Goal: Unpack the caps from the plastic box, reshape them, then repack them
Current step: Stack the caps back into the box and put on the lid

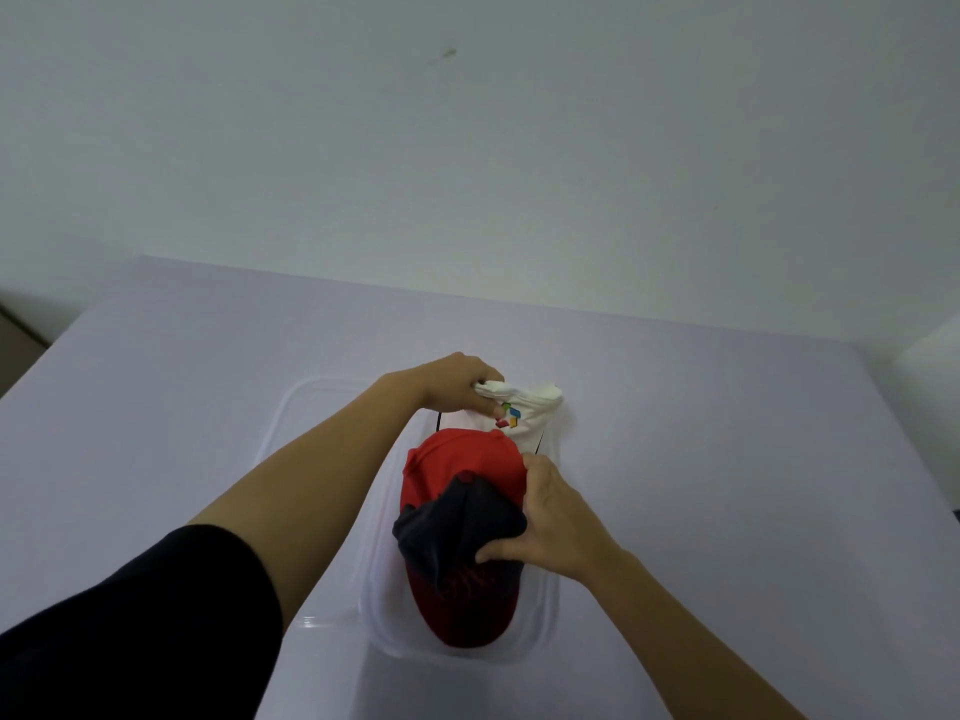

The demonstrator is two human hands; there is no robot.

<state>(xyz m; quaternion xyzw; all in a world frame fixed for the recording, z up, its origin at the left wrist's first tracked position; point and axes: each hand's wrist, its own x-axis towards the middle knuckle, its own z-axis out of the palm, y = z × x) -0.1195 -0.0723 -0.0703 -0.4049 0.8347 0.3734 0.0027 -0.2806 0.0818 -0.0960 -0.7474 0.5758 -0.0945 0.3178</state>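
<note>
A clear plastic box stands on the table in the middle of the view. Three caps lie nested in it. At its far end is a white cap with a coloured logo. A red cap sits in the middle. Nearest me is a dark navy cap with a dark red brim. My left hand pinches the bunched crown of the white cap. My right hand grips the right side of the navy and red caps, thumb on the navy cloth.
The box's clear lid lies flat on the table to the left of the box, partly under my left forearm. The table is pale lilac and runs back to a plain wall. A dark sleeve covers my left upper arm.
</note>
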